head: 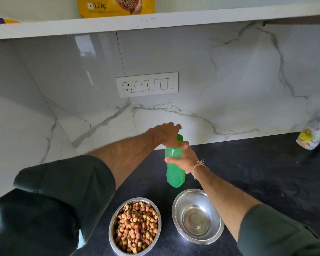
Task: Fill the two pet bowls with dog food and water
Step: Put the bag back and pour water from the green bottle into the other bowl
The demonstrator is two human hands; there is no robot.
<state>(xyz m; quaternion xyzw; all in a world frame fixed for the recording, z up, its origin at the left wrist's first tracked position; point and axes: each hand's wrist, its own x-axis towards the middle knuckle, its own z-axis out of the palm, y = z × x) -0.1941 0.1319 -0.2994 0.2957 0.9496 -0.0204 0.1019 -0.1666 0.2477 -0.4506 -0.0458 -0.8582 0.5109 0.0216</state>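
Note:
A green plastic water bottle (175, 175) stands upright on the dark counter (257, 174), just behind the bowls. My right hand (185, 158) grips its body near the shoulder. My left hand (165, 134) is closed over its green cap from above. In front, a steel bowl (115, 226) on the left is full of brown and pink dog food kibble (137, 228). Beside it on the right a second steel bowl (176, 204) holds clear water in its bottom.
A yellow dog food bag (107, 6) stands on the white shelf (155, 21) overhead. A white switch panel (147, 85) is on the marble wall. A clear plastic bottle with a yellow label (311, 134) stands at the counter's far right.

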